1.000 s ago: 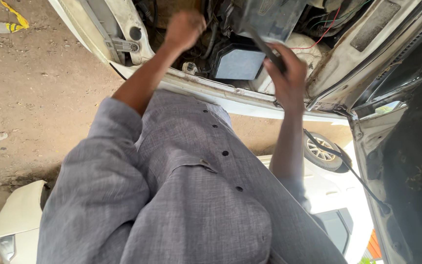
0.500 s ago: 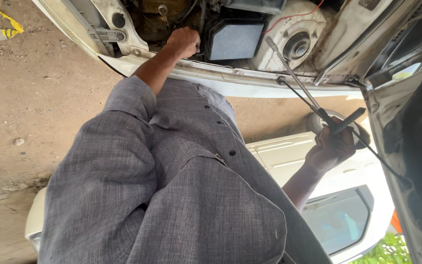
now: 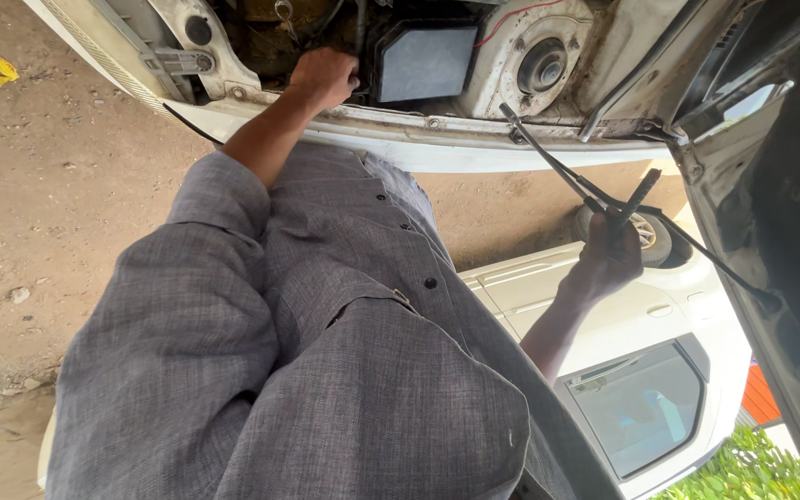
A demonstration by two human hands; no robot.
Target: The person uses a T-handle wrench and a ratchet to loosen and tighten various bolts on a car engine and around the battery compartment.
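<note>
Below me, the open engine bay [image 3: 548, 56] of a white car spans the top edge, its raised hood [image 3: 789, 278] walling off the right side. My left hand [image 3: 324, 79] is curled against parts beside the grey air filter box [image 3: 423, 63]. My right hand [image 3: 604, 264] is closed around a dark tool [image 3: 631, 206], touching the thin hood prop rod [image 3: 557, 167], in open space.

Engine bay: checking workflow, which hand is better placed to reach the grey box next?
Probably the left hand: it is inside the bay beside the grey box; the right hand is outside, gripping a dark tool.
</note>
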